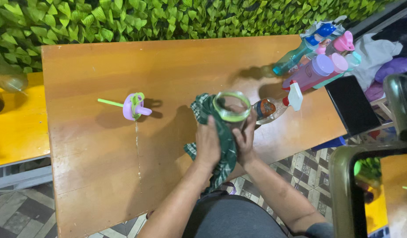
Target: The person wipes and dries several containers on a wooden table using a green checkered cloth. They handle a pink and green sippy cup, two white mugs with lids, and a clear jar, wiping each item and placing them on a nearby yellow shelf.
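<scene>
We note the clear cup [232, 107] upright, mouth upward, near the table's [102, 176] front edge; left hand [208, 143] presses the green cloth [221, 145] against it, right hand [244, 140] clasps it.

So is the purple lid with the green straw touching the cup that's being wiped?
Apart. The head view shows the purple lid lying alone on the table, with bare wood between it and the cup.
</scene>
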